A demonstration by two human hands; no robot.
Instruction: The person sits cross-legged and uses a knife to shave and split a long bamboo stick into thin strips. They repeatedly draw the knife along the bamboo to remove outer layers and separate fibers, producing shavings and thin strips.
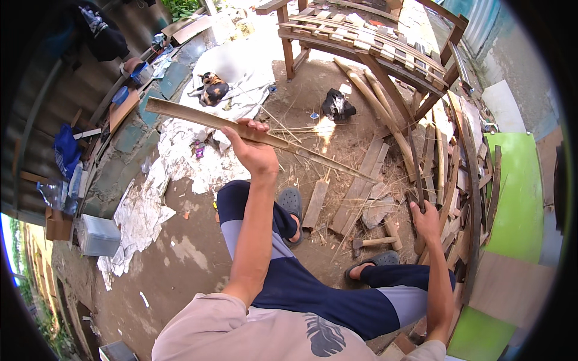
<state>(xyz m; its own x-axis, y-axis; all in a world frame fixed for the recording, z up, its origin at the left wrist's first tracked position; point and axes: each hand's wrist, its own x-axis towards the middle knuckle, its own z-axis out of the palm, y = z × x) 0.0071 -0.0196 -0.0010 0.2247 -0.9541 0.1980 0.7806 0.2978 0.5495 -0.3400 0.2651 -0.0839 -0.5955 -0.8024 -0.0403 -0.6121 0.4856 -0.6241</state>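
My left hand (256,153) is closed round a long split-bamboo strip (198,117), held up in front of my knees. The strip runs from the upper left down to a thin end near the boards on the ground. My right hand (426,221), beside my right knee, grips a long, dark, narrow piece (414,159) that points away from me. Its gripped end is hidden in my fist, and I cannot tell whether it is a blade or a wooden strip. Below the bamboo's thin end lies a wooden-handled hammer (376,242), left of my right hand.
A wooden bench (337,43) with slats on top stands ahead. Bamboo poles (385,111) and scrap wood (460,222) crowd the right side. Flat boards (360,192) lie between my feet and the bench. A cat (214,90) rests on white sheeting (186,144) at left.
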